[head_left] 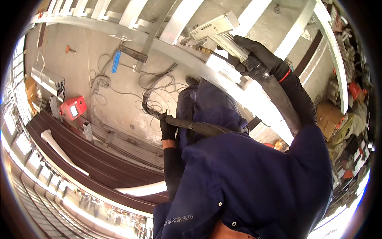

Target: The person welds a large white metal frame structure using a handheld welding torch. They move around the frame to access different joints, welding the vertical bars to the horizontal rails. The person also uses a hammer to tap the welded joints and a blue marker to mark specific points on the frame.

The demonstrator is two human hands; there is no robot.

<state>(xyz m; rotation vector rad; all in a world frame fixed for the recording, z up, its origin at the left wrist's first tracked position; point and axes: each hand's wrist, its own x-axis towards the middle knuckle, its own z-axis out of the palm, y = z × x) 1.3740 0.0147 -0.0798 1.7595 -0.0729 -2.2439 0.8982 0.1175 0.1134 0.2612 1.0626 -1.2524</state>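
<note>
My right hand [264,57], in a black glove, is closed around the handle of a silver handheld laser welding gun [217,30]. The gun's brass-coloured nozzle and wire-feed end lie over a rail of the pale metal frame [155,44]; whether they touch it I cannot tell. A thick black sheathed hose [278,97] runs from the gun's handle back along my right forearm. Lower and to the left, my gloved left hand [168,126] grips a stretch of black hose [195,125] that crosses in front of my body and drops to the floor.
A clamp with a blue handle [115,61] sits at the frame's edge. Loose cables [101,83] coil on the floor. At left are a red box with a screen [73,108], metal profiles [47,81] and dark brown beams [99,153]. Cardboard [329,116] and clutter lie right.
</note>
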